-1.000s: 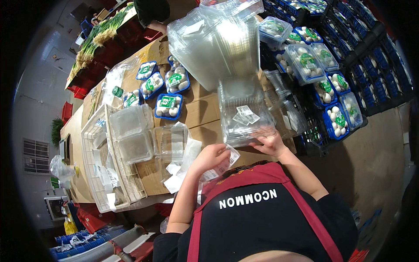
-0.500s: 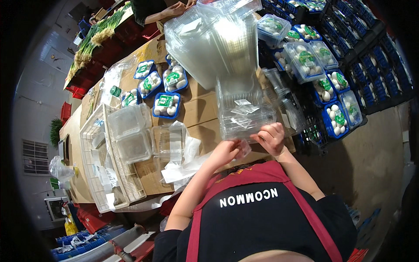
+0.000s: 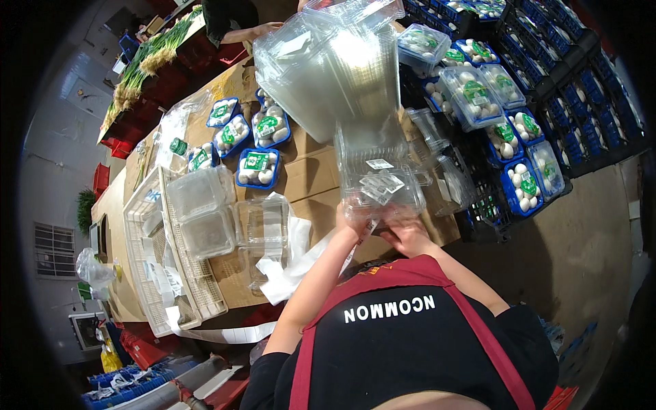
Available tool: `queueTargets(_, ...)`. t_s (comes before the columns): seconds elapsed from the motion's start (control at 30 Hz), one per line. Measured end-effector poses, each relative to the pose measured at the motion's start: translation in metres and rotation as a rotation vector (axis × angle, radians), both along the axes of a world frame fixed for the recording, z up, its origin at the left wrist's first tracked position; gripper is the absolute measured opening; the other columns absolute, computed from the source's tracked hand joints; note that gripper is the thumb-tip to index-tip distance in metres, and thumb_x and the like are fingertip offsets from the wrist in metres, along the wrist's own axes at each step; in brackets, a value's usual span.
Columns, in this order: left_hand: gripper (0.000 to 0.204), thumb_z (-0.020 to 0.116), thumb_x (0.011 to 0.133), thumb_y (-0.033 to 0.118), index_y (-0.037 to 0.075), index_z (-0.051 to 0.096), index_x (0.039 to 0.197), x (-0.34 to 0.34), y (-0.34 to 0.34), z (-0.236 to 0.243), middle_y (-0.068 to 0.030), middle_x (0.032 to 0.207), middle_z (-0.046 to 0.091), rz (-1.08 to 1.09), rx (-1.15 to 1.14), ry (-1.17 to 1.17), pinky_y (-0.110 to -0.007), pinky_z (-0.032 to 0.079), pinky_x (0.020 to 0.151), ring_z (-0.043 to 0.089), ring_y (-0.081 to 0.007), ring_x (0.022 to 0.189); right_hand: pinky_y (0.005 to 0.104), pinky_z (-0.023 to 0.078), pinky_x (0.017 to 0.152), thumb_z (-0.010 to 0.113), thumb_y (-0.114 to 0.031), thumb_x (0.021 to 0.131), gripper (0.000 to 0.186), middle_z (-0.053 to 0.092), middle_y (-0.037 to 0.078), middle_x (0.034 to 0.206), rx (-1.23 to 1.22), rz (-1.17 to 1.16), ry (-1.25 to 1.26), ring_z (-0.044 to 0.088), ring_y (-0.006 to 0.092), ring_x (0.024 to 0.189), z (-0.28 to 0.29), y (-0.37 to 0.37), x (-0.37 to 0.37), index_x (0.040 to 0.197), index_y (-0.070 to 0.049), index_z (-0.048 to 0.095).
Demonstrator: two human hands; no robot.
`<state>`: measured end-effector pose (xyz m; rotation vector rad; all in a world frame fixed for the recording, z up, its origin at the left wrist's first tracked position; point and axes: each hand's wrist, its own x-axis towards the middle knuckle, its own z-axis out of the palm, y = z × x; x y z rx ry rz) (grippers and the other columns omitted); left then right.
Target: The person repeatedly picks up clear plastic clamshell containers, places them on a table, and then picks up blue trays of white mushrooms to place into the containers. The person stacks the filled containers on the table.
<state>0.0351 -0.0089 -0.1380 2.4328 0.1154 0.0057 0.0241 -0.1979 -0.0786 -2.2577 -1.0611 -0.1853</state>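
Just in front of my body, a stack of clear plastic lidded boxes (image 3: 355,174) stands on the cardboard-covered table, with several small white printed labels (image 3: 383,186) on the top one. My left hand (image 3: 352,223) is closed at the stack's near left corner, seen partly through the plastic. A narrow printed label strip (image 3: 367,231) comes out beside its fingers and trails down past the wrist. Close by on the right, my right hand (image 3: 408,236) has its fingers bent in against the near edge of the boxes. Their tips are hidden, so what they grip does not show.
Behind rises a tall nested stack of clear boxes (image 3: 328,75). Blue mushroom punnets (image 3: 258,167) sit left of it; more packs (image 3: 471,96) and black crates (image 3: 588,102) crowd the right. A white plastic basket (image 3: 147,273) and crumpled paper (image 3: 283,277) lie left. Another person's arm (image 3: 249,33) reaches in at the far side.
Both hands have moved in against the near edge of the box stack, the right one lower and further left. A label strip now shows by my left hand. The white paper has shifted slightly.
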Motion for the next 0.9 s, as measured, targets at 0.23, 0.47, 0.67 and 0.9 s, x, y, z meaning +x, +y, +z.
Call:
queueTargets(0.23,0.04,0.061,0.071,0.039,0.001,0.063,0.083,-0.042,0.034,0.073,-0.0182,0.076,0.062,-0.214,-0.081,0.378,-0.038,0.048,0.067,0.06,-0.0346,0.071,0.0408,0.033,0.096,0.063,-0.037,0.074,0.045,0.053,0.005,0.114,0.421,0.051,0.761,0.044,0.0271,0.112,-0.028,-0.01,0.02,0.114,-0.017,0.055)
queueTargets(0.47,0.021,0.056,0.073,0.014,-0.005,0.049,0.067,-0.076,0.036,0.152,-0.0147,0.081,0.063,-0.191,-0.468,0.42,-0.029,0.042,0.055,0.054,-0.0217,0.06,0.0317,0.048,0.076,0.07,-0.013,0.067,0.029,0.061,0.006,0.092,0.138,0.045,-0.113,0.059,0.0225,0.086,0.018,-0.01,0.031,0.092,-0.006,0.06)
queueTargets(0.67,0.017,0.055,0.071,0.01,-0.005,0.049,0.065,-0.068,0.025,0.131,-0.0108,0.063,0.059,-0.261,-0.379,0.059,-0.031,0.039,0.048,0.046,-0.0209,0.048,0.034,0.048,0.07,0.069,-0.012,0.064,0.013,0.063,0.004,0.083,0.195,-0.081,-0.344,0.06,0.0221,0.078,0.025,-0.009,0.04,0.076,-0.01,0.064)
queueTargets(0.9,0.02,0.056,0.083,0.019,0.0,0.059,0.087,-0.016,0.006,0.086,-0.0124,0.071,0.061,-0.054,-0.504,0.168,-0.031,0.046,0.057,0.06,-0.0174,0.064,0.0373,0.047,0.074,0.069,-0.012,0.066,0.012,0.061,0.01,0.088,0.235,-0.258,-0.406,0.058,0.0284,0.083,0.029,0.0,0.049,0.075,-0.008,0.063)
